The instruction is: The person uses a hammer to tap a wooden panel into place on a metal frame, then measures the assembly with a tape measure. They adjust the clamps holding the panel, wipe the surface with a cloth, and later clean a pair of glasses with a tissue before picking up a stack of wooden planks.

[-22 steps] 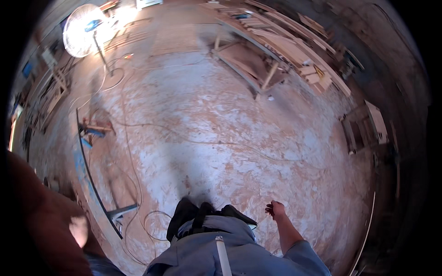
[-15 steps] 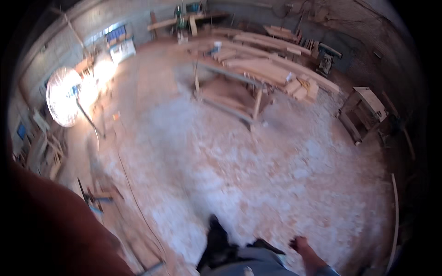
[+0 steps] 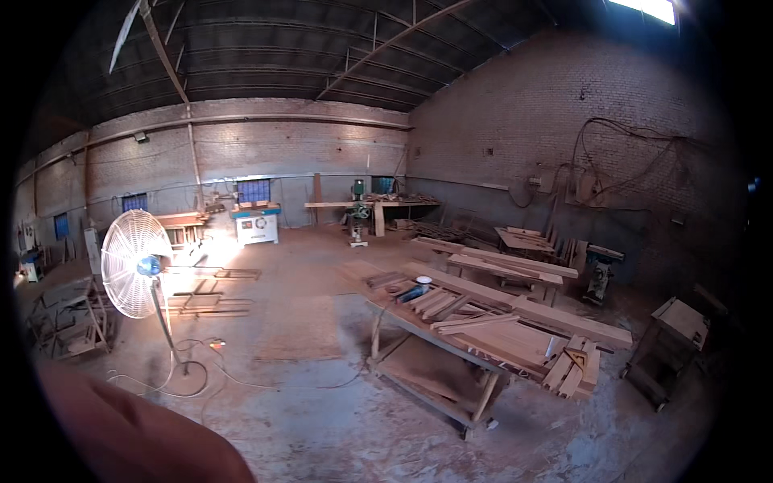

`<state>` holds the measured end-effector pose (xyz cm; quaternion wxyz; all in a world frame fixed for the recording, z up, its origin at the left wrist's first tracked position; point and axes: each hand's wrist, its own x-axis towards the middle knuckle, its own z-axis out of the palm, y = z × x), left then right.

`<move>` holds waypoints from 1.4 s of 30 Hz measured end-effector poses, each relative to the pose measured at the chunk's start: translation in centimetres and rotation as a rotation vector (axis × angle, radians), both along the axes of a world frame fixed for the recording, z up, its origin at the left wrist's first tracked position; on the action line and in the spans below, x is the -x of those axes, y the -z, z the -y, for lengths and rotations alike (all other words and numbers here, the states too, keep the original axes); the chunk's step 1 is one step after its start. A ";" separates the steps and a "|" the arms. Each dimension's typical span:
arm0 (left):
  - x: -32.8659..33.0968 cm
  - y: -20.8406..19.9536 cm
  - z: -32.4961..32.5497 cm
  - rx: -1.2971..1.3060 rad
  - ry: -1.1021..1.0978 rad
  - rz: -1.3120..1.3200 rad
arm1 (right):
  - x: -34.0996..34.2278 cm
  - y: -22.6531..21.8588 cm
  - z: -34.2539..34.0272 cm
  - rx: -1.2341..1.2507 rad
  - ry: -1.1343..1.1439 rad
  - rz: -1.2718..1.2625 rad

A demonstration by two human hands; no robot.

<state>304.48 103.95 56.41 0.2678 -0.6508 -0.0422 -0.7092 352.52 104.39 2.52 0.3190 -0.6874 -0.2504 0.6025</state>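
Part of my raised left hand or forearm point(image 3: 145, 431) fills the lower left corner, very close and blurred. Its fingers do not show, so what it touches or holds is hidden. My right hand is out of view. Ahead to the right stands a wheeled work table point(image 3: 419, 326), loaded with cut wooden boards point(image 3: 515, 342). A blue power tool point(image 3: 413, 291) lies among the pieces at its left end. Toward the right end a yellow triangular square point(image 3: 576, 358) rests on the boards.
A large pedestal fan point(image 3: 135, 262) stands at left, its cable point(image 3: 282, 388) trailing over the dusty floor. A white and blue machine point(image 3: 256, 225) and a green drilling machine point(image 3: 358, 213) stand farther back. A wooden cart point(image 3: 672, 338) is at right, near another machine point(image 3: 598, 278).
My view has tilted up from the floor to the whole workshop. My right hand and legs have left the picture. The left arm stays in the lower left, now lower in view.
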 end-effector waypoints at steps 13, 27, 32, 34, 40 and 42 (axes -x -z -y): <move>-13.0 3.7 -29.5 0.111 0.080 -0.100 | -13.6 17.0 -0.1 -0.015 0.307 -0.393; -23.5 2.3 -52.9 0.268 -0.017 -0.260 | -11.3 6.4 -31.7 0.178 0.342 -0.168; -27.5 18.5 -74.7 0.715 -0.046 -0.474 | -12.9 8.7 -33.1 -0.085 0.164 0.287; -24.7 26.3 -81.5 1.171 -0.238 -0.626 | -9.9 5.4 -39.1 -0.011 0.280 0.092; -22.2 44.5 -94.3 1.635 -0.660 -0.989 | -6.1 -0.2 -48.2 0.040 0.354 0.077; -22.8 45.7 -95.6 1.659 -0.714 -1.030 | -5.4 0.3 -49.7 -0.009 0.346 0.113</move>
